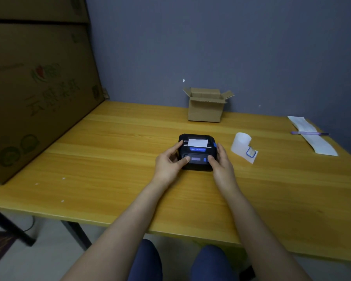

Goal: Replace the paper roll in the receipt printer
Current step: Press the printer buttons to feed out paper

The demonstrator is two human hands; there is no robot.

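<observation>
While the person sits with knees tucked under the near edge of the worktop (272,209), both forearms reach forward and close on the receipt printer (197,153), which sits near the middle of the wood. The left hand (168,165) cups the printer's left side, thumb laid across the front panel and fingers curled round the casing; the right hand (221,161) mirrors it on the right, thumb on the front beside the small blue button. Neither hand is spread flat, and both are wrapped on the housing. A short tongue of white paper (198,142) pokes from the slot on top, and the lid looks shut, so I judge the step in hand to be either the final press-down or the steadying before the cover is popped; I cannot tell which. Just to the right, apart from the printer, lies a curled paper strip (242,146) with a blue-edged label at its end. If the lid is to open, the next move calls for a thumb on the release catch. Farther back stands a small open carton (206,110), and far right a pen (309,133) rests across a long receipt (316,140)
</observation>
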